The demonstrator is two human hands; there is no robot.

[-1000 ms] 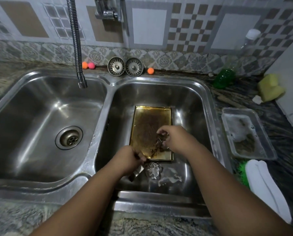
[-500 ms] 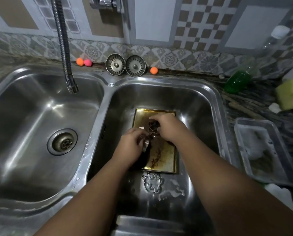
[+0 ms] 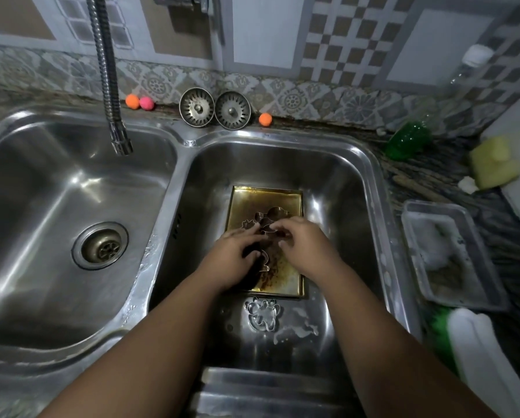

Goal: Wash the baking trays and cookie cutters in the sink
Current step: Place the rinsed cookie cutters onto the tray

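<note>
Closely, the right hand [image 3: 304,247] pinches a figure-shaped cookie cutter [image 3: 271,219] at its middle, while the left hand [image 3: 233,259] rests on its left side, grip unclear. The cutter sticks out beyond both hands, head pointing to the back wall, long axis near-to-far. Two cutters in all: the second cutter [image 3: 263,315] lies flat on the sink [image 3: 347,188] floor, just nearer than the single gold baking tray [image 3: 292,199] beneath the hands.

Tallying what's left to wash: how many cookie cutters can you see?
2. The held cutter is in the right hand over the baking tray; the loose cutter lies on the right basin floor beside the tray's near edge. Hands may hide more.
</note>
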